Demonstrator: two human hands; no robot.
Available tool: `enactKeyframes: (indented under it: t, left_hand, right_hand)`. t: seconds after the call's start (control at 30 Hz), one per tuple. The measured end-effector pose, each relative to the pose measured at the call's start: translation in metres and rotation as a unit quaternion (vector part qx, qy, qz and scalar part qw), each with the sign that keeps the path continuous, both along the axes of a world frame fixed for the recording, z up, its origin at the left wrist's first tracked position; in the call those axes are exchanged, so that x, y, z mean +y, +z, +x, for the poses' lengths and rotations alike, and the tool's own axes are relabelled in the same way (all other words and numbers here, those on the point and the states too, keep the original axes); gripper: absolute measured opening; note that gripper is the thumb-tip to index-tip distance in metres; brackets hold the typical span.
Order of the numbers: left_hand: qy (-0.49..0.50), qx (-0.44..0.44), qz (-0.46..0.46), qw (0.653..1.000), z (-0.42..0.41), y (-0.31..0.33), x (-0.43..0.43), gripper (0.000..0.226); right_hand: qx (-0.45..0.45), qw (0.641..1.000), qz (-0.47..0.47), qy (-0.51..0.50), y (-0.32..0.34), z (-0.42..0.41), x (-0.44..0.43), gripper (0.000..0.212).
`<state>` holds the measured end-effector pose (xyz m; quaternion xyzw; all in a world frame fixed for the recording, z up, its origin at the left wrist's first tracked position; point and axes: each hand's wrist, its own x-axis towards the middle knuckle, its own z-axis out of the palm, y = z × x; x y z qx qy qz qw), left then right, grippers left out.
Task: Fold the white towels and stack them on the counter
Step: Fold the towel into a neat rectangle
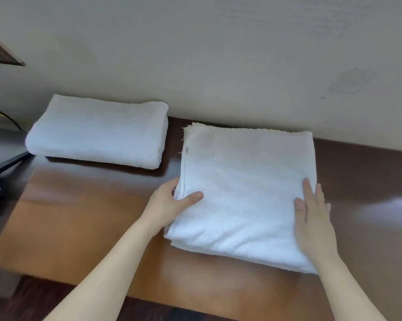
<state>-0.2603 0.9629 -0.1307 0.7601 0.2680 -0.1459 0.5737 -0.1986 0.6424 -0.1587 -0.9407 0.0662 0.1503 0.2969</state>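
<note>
The left hand grips the left edge of the flat-folded towel: the thumb lies on the top surface and the fingers curl round the edge, their tips hidden by the cloth layers. The right hand rests palm-down on the right side of the same towel, fingers straight and close together and holding nothing. The flat-folded towel is white, roughly square and several layers deep. It lies on the brown wooden counter. Its left edge is frayed, with loose threads showing, and its far edge lies at the foot of the wall. To the left of this towel, apart from it with a strip of bare counter between, lies a thick folded towel, also white, more compactly folded into an oblong with rounded edges; its far side is also against the wall. Farther left of the flat-folded towel, beyond the counter's end, a black cable runs downward.
</note>
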Motion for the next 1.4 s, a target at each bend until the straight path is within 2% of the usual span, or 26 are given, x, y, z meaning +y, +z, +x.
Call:
enactKeyframes:
  t: [0.07, 0.13, 0.27, 0.3, 0.4, 0.5, 0.73, 0.83, 0.9, 0.97, 1.03, 1.13, 1.23, 1.27, 1.33, 1.4]
  left_hand:
    - [0.001, 0.014, -0.01, 1.0, -0.004, -0.002, -0.001, 0.034]
    - [-0.009, 0.034, -0.022, 0.999, -0.009, -0.001, -0.004, 0.045]
    - [-0.023, 0.055, 0.017, 0.998, -0.018, -0.004, -0.01, 0.064]
    - [-0.015, 0.056, -0.012, 0.998, -0.021, -0.004, -0.012, 0.065]
    - [0.007, 0.061, -0.127, 0.99, -0.03, 0.001, -0.017, 0.06]
    - [-0.008, 0.05, -0.112, 0.992, -0.04, -0.005, -0.019, 0.054]
    - [0.022, 0.066, -0.123, 0.99, -0.045, -0.013, -0.011, 0.025]
    - [0.056, 0.077, -0.112, 0.989, -0.03, -0.013, -0.005, 0.059]
    - [0.069, 0.057, -0.083, 0.993, -0.013, -0.014, -0.007, 0.077]
    - [0.095, 0.033, -0.065, 0.993, 0.011, -0.011, -0.011, 0.065]
    - [0.128, 0.036, -0.084, 0.988, 0.039, -0.005, -0.015, 0.058]
    - [0.142, 0.039, -0.121, 0.982, 0.069, -0.005, -0.01, 0.093]
    - [0.149, 0.034, -0.138, 0.979, 0.091, -0.004, -0.01, 0.106]
    - [0.155, 0.035, -0.133, 0.978, 0.099, -0.005, -0.01, 0.1]
    - [0.163, 0.02, -0.11, 0.98, 0.116, -0.005, -0.009, 0.062]
    - [0.166, 0.004, -0.096, 0.981, 0.129, -0.008, -0.008, 0.048]
  right_hand:
    - [0.002, 1.0, 0.014, 0.0, 0.004, 0.0, -0.002, 0.051]
    - [-0.007, 1.0, 0.028, 0.004, 0.005, -0.001, -0.005, 0.05]
    - [-0.008, 0.999, 0.047, -0.001, 0.007, -0.002, -0.007, 0.049]
    - [-0.007, 0.999, 0.048, -0.003, 0.007, -0.003, -0.007, 0.049]
    - [-0.012, 0.999, 0.05, -0.003, 0.009, -0.003, -0.007, 0.049]
    - [-0.01, 0.999, 0.05, 0.003, 0.01, -0.004, -0.009, 0.049]
    - [-0.033, 0.998, 0.053, 0.021, 0.011, -0.004, -0.012, 0.046]
    - [-0.04, 0.999, 0.026, -0.002, 0.006, -0.001, -0.012, 0.05]
    - [-0.087, 0.995, -0.044, -0.007, 0.002, 0.005, -0.009, 0.051]
    - [-0.157, 0.981, -0.109, 0.03, 0.003, 0.012, -0.001, 0.053]
    - [-0.175, 0.968, -0.146, 0.108, 0.003, 0.017, 0.009, 0.058]
    - [-0.152, 0.948, -0.197, 0.199, -0.01, 0.015, 0.013, 0.062]
    - [-0.143, 0.948, -0.202, 0.201, -0.02, 0.014, 0.008, 0.064]
    - [-0.144, 0.948, -0.202, 0.2, -0.019, 0.014, 0.008, 0.064]
    - [-0.146, 0.947, -0.203, 0.204, -0.019, 0.014, 0.009, 0.065]
    - [-0.147, 0.947, -0.201, 0.205, -0.02, 0.013, 0.01, 0.064]
